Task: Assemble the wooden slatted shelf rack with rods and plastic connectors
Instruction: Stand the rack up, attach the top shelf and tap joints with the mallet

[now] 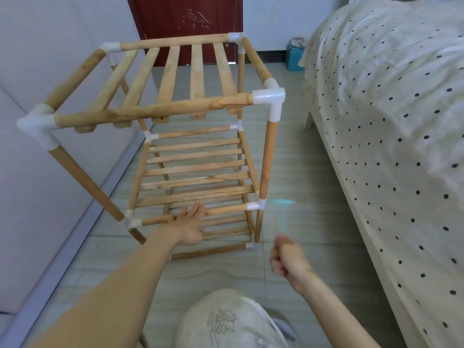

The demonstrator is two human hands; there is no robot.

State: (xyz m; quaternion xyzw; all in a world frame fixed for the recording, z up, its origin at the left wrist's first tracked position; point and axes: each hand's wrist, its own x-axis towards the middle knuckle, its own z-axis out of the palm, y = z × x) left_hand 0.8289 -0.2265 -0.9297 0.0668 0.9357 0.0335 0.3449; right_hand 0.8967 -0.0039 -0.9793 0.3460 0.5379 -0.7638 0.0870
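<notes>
The wooden slatted rack point(155, 110) stands upright on the tiled floor, three tiers joined by white plastic connectors point(270, 99) at the corners. My left hand point(189, 226) reaches forward with straight fingers and lies against the front rod of the middle shelf point(226, 209). My right hand point(287, 257) hovers lower right of the rack with fingers curled, blurred, holding nothing that I can see. A bottom front rod point(211, 251) ends in a white connector point(250, 246) near the floor.
A bed with a dotted cream cover point(391, 121) fills the right side. White cabinet panels point(37, 59) line the left. A dark red door point(185, 21) and a blue box point(293, 57) stand behind the rack. My knee point(231, 320) is at the bottom.
</notes>
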